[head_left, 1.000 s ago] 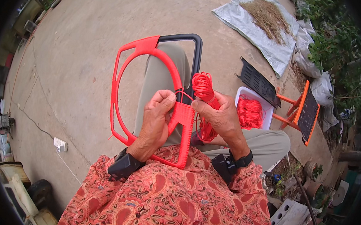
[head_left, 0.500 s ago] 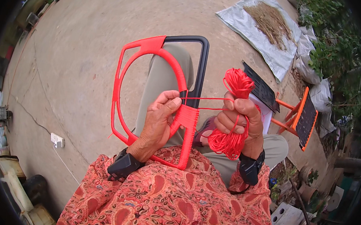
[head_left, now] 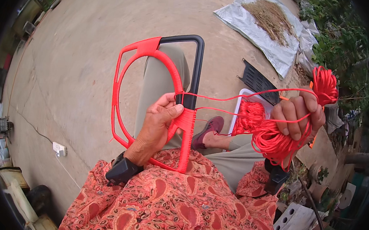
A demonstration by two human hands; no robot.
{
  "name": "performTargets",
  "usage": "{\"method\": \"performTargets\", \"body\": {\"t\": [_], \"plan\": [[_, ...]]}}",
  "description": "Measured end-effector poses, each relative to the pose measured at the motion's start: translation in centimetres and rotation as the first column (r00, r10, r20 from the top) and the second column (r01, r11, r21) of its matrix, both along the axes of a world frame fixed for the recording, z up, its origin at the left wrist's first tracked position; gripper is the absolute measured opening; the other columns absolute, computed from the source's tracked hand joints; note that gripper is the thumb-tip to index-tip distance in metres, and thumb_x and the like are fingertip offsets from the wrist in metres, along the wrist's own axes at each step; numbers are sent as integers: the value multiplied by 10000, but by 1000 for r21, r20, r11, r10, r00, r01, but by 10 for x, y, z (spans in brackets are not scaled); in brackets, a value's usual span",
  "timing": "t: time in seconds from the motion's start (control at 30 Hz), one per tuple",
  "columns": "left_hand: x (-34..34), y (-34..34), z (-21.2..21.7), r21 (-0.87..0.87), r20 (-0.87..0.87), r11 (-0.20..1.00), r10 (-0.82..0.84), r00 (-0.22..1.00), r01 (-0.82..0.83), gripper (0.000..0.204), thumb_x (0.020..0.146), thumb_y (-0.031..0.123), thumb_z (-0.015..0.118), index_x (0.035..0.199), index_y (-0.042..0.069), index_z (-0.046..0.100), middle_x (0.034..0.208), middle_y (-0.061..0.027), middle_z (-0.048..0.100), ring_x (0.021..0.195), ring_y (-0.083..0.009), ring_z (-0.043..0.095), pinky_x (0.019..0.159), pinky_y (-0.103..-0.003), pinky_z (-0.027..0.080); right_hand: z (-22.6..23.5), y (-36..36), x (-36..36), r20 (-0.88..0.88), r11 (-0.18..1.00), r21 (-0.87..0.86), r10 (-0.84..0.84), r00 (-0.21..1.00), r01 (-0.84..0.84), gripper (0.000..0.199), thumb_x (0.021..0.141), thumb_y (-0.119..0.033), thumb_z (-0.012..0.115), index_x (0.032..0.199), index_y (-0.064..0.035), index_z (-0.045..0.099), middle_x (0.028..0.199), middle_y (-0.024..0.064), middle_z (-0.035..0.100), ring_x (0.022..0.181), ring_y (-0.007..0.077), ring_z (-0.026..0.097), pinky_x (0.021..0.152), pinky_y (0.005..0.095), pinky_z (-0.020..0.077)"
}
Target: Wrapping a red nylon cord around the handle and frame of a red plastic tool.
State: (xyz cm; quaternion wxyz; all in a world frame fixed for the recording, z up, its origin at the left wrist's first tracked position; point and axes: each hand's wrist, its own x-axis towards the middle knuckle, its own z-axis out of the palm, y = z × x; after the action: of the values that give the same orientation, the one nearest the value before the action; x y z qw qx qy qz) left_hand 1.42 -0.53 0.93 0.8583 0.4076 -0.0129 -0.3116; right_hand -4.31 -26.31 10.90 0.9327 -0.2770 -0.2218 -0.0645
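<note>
A black tubular frame (head_left: 198,64) with a ring inside it rests on my lap and leans against my raised knee. Red cord covers most of it, while its upper right corner shows bare black. My left hand (head_left: 157,121) grips the frame where the wrapping ends, thumb on the red turns. Out to the right, my right hand (head_left: 296,116) is closed around a bundle of red cord (head_left: 279,141), which bulges above and below the fist. Two slack strands cross between the bundle and the frame beside my left thumb.
A white bin (head_left: 242,95) holding more red cord stands by my shoe (head_left: 209,131). Behind it lies a black slotted panel (head_left: 257,81). Dried stalks lie on a white sheet (head_left: 259,28) at the far right. A power strip (head_left: 59,149) sits on the concrete at left.
My right hand has moved right with the cord bundle, away from the frame. The strands between have lengthened, and the white bin shows more. My left hand keeps its grip.
</note>
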Motion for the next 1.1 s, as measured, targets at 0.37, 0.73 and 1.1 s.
{"method": "performTargets", "body": {"t": [0.37,0.73,1.1], "plan": [[3,-6,13,-95,-177,992,60,982,-78,266,954,118,491,1176,-27,476,1063,-135,618,972,-211,633,883,-351,525,-3,63,5,-485,946,-229,94,869,-230,177,705,-66,688,821,-2,570,666,32,557,444,71,457,420,223,367],[16,7,-4,26,-71,999,-35,997,37,358,899,8,534,1235,-28,413,1067,-151,608,989,-228,622,855,-341,536,-22,83,16,-219,459,-874,-77,973,-160,472,802,-180,733,1200,19,575,971,40,658,897,84,575,797,258,468],[28,-16,-22,-339,-380,941,-149,913,12,235,889,-54,510,1118,-95,542,1073,-217,606,941,-302,621,855,-366,556,-140,43,18,-569,677,-722,-461,681,-144,374,888,-380,602,1018,-35,544,709,-23,497,585,54,460,505,224,388]]}}
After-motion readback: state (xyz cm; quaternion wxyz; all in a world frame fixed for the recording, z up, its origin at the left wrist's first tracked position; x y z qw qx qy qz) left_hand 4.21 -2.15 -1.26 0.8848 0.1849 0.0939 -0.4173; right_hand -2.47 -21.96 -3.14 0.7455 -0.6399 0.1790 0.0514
